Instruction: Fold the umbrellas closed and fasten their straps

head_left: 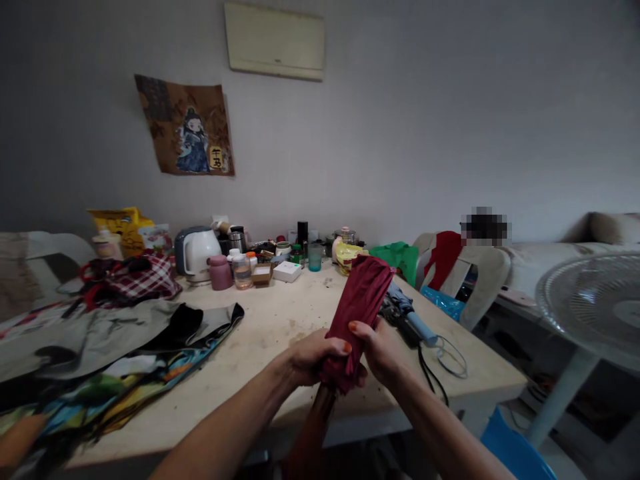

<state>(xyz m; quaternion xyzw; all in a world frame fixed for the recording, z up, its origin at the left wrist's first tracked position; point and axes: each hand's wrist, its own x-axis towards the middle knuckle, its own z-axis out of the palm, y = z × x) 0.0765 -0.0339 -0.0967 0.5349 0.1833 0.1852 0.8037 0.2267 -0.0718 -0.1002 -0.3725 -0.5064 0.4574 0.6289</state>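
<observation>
A dark red folded umbrella (363, 287) slants up over the front edge of the table, its canopy gathered in loose pleats. My left hand (313, 357) is closed around the lower canopy from the left, thumb across the fabric. From the right, my right hand (377, 350) grips the same part, its thumb pressed on the cloth. Below both hands the brown shaft or handle (320, 407) runs down toward me, and its lower end is dark and unclear. Folded umbrellas with a black handle (407, 330) and a light blue handle (424, 330) lie just beyond my right hand.
Grey and multicoloured fabric (150, 340) spreads over the left of the table (270, 327). Behind it stand a kettle (200, 253), several jars and a small white box (287, 271). To the right are a chair (485, 280), a person in red (443, 250) and a fan (595, 307).
</observation>
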